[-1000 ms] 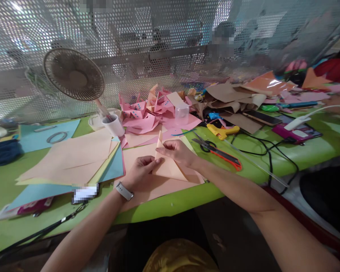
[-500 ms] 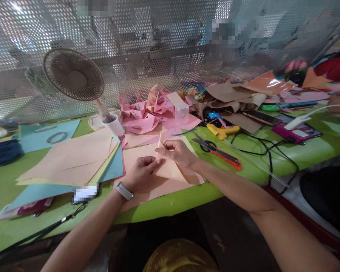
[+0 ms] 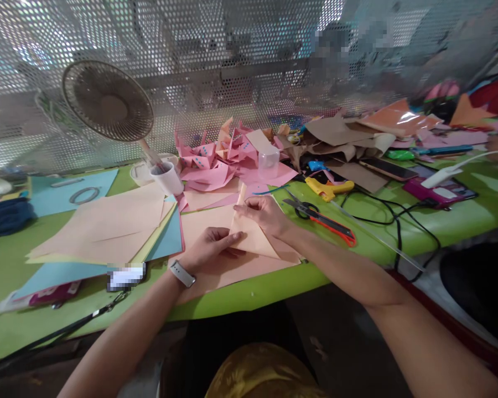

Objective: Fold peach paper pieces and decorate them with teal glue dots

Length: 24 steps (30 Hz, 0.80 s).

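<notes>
A peach paper folded into a triangle lies on a peach sheet on the green table. My left hand, with a watch at the wrist, presses the triangle's left edge with its fingers. My right hand pinches the upper part of the fold near the raised tip. Both hands grip the same folded paper.
A stack of peach and blue sheets lies to the left, near a white cup and a small fan. Pink folded pieces pile up behind. Scissors, a yellow glue gun, cables and phones lie right.
The view has shifted slightly. My right hand has moved up a little along the fold, and my left fingers have slid further onto the triangle.
</notes>
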### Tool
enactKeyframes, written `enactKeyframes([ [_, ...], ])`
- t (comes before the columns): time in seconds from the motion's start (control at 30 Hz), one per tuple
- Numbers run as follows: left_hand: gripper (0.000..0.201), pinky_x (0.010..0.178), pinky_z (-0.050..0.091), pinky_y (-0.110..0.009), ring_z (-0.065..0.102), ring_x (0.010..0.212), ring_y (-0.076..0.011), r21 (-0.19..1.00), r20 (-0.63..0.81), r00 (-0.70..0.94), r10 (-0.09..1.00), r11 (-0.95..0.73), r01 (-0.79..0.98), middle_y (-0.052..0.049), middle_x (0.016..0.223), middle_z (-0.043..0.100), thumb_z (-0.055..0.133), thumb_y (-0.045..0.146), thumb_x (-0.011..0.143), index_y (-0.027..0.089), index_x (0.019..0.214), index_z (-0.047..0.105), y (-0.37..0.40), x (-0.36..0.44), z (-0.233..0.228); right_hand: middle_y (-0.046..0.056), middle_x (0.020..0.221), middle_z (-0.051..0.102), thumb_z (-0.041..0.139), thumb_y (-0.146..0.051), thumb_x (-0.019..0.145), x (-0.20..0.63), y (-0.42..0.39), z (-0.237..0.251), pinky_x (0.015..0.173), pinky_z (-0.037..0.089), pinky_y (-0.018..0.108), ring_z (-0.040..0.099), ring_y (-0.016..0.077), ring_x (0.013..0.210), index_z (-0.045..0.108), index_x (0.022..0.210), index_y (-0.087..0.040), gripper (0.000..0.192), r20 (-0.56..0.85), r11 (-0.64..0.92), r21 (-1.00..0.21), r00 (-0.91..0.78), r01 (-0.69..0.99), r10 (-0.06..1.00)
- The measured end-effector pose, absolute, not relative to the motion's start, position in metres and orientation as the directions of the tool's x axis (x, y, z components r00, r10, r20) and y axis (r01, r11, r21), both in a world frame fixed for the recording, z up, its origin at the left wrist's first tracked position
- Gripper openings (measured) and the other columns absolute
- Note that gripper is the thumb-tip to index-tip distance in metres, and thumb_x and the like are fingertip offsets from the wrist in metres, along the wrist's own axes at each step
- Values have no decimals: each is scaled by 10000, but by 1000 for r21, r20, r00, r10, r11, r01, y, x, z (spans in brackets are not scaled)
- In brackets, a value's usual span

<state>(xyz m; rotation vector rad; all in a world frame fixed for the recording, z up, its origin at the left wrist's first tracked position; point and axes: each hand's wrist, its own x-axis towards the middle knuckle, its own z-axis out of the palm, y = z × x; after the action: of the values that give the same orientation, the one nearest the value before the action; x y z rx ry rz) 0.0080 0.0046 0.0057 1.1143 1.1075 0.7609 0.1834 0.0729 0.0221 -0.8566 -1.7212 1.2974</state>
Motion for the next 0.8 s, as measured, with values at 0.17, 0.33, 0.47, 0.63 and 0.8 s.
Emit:
enactKeyframes([
  [0.17,482,621,571,-248,709,619,-162,946,-324,290,901,318,69,-96,691,748,806,582,677,119,786,728,7,8,4,-40,564,311,684,-660,717,184,69,27,517,219,286,294,107,556,359,539,-216,579,178,223,-972,-392,73,902],
  [0.33,494,613,576,-240,719,625,-161,949,-312,338,888,311,59,-121,732,764,784,596,697,109,760,735,6,8,6,-40,569,307,678,-680,712,185,72,29,511,219,287,289,105,551,365,544,-219,582,174,213,-976,-410,51,895],
  [0.47,506,620,574,-247,730,666,-173,946,-321,414,852,304,110,-156,786,770,721,598,770,93,767,748,5,7,9,-50,563,294,692,-657,715,189,77,27,506,207,284,274,101,545,367,554,-221,567,187,220,-975,-404,37,895],
  [0.63,479,582,556,-237,697,581,-145,953,-301,442,845,288,99,-126,703,754,726,577,776,100,729,734,6,5,9,-38,572,284,675,-653,743,191,75,32,506,205,295,269,108,550,331,540,-226,585,208,242,-970,-390,39,897],
  [0.8,485,625,562,-257,715,657,-167,951,-306,453,838,292,101,-139,761,758,723,577,781,93,774,739,6,5,5,-40,565,301,705,-632,716,192,77,33,508,223,291,288,106,546,332,541,-227,578,194,210,-978,-407,-6,893],
])
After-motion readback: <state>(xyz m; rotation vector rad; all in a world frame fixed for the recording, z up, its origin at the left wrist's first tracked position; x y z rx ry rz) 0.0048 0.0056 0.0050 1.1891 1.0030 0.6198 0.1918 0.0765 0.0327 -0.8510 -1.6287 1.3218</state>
